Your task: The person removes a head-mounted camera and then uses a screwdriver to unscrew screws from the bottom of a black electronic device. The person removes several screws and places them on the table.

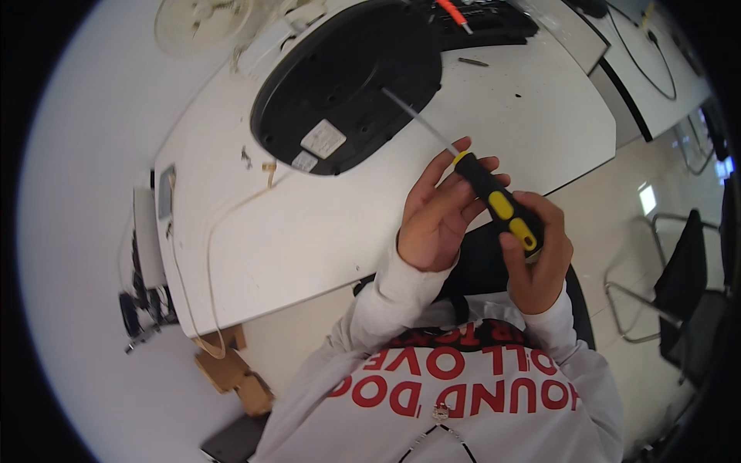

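My right hand (539, 249) is closed around the rear of a black and yellow screwdriver handle (492, 194). Beside the front of that handle is my left hand (437, 214), palm partly up and fingers spread; whether it bears any of the tool's weight is unclear. The long metal shaft (419, 118) points away from me, its tip over a black oval plastic housing (353, 81) on the white table. Screw holes and two pale labels with writing (323, 139) show on the housing. Whether the tip touches it cannot be told.
At the back stands a black tool case (492, 26) with an orange-handled tool (452, 13). A small dark bit (473, 61) lies on the white table (301, 249). Loose screws (246, 156) and a pale cable (211, 231) are on the left. A black chair (683, 266) stands at right.
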The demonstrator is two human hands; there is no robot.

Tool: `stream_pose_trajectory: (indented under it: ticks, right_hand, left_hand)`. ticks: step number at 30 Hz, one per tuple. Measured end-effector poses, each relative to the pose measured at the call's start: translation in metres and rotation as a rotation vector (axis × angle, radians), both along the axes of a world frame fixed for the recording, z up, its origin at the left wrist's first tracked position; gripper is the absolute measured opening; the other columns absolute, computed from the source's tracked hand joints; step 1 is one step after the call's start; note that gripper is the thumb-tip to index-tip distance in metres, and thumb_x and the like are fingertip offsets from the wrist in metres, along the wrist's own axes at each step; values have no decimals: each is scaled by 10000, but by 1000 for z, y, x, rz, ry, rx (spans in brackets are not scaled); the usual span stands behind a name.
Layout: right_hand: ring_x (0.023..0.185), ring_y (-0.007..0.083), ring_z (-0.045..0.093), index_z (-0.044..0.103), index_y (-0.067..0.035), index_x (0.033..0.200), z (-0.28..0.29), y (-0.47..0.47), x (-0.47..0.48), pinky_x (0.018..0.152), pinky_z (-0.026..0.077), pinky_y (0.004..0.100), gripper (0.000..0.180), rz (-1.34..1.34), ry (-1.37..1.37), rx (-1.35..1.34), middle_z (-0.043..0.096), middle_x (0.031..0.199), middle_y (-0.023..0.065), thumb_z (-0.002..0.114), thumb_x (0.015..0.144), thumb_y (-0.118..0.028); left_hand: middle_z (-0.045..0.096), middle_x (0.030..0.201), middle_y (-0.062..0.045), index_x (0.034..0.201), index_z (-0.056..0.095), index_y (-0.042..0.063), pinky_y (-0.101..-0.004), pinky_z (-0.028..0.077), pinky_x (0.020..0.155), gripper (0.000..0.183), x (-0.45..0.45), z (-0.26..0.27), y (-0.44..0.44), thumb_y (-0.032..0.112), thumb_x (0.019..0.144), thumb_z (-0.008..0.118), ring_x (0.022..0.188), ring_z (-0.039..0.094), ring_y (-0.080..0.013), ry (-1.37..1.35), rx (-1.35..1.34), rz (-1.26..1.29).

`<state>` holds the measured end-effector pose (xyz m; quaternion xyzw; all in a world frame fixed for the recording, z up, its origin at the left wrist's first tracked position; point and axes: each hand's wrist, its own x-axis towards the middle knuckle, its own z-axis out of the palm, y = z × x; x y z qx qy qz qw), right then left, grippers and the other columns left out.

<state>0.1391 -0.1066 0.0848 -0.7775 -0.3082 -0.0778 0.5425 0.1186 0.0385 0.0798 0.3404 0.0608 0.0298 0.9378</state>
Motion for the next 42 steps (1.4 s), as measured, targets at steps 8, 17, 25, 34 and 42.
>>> stream_pose_trajectory:
  ticks: [8, 17, 25, 34, 42]
  right_hand:
    - [783, 179, 547, 609, -208, 954, -4, -4, 0, 536, 458, 245, 428, -26, -160, -96, 408, 980, 73, 703, 601, 15]
    - [690, 259, 583, 434, -41, 1165, -13, -11, 9, 586, 488, 294, 468, 37, 38, 88, 504, 887, 121, 643, 756, -131]
    - [731, 202, 566, 581, -149, 1007, -11, -12, 8, 531, 470, 251, 407, -28, -97, 52, 438, 1007, 95, 679, 649, 18]
    - [818, 266, 579, 445, -78, 1163, -5, -15, 15, 622, 496, 313, 552, 69, 15, 166, 487, 1042, 129, 694, 671, -44]
    - [870, 297, 577, 502, -60, 1041, -13, -9, 14, 694, 491, 315, 431, 7, -19, 205, 529, 1050, 121, 681, 654, 2]
  left_hand:
    - [499, 991, -83, 1164, 400, 1, -296, 442, 781, 406, 4, -14, -4, 249, 865, 519, 866, 521, -173, 59, -28, -21]
    - [501, 1123, -144, 1253, 328, -5, -340, 410, 915, 437, 5, -12, -12, 174, 880, 468, 1074, 496, -266, 37, -45, 34]
    - [491, 1096, -102, 1267, 311, 26, -366, 436, 860, 449, 8, -16, -7, 285, 911, 396, 956, 522, -227, -23, -109, -35]
    - [527, 1048, -118, 1270, 291, -20, -316, 438, 864, 464, 6, -11, -11, 187, 891, 461, 978, 538, -189, 58, -62, 68]
    - [479, 1154, -184, 1248, 314, -13, -373, 409, 929, 433, 7, -11, -12, 209, 890, 417, 1091, 481, -296, 29, -148, 51]
